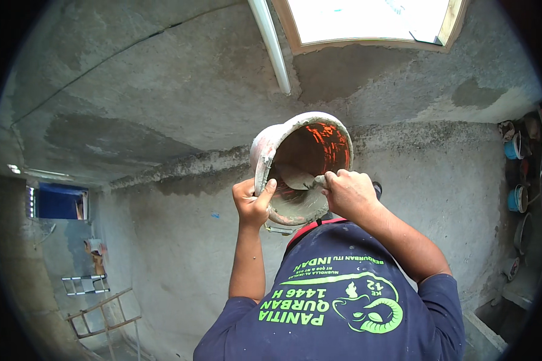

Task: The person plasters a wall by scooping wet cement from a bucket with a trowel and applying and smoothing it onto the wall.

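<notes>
A cement-crusted bucket [271, 147], with orange showing through on its inner wall, is tilted in front of my body so its mouth faces me. My left hand [253, 201] is closed on the bucket's left rim, thumb over the edge. In my right hand [350, 192] is the short handle of a trowel, held at the right side of the mouth. The trowel's grey-coated blade [295, 177] reaches inside the bucket. Greyish mortar [304, 206] coats the lower inner wall. How much lies deeper inside is hard to see.
Ahead is a grey plastered wall [180, 78] with darker patches, a white pipe [271, 45] and a wood-framed window opening [373, 24]. A wooden ladder-like frame [105, 313] stands at lower left. Several buckets, one blue [514, 198], line the right side.
</notes>
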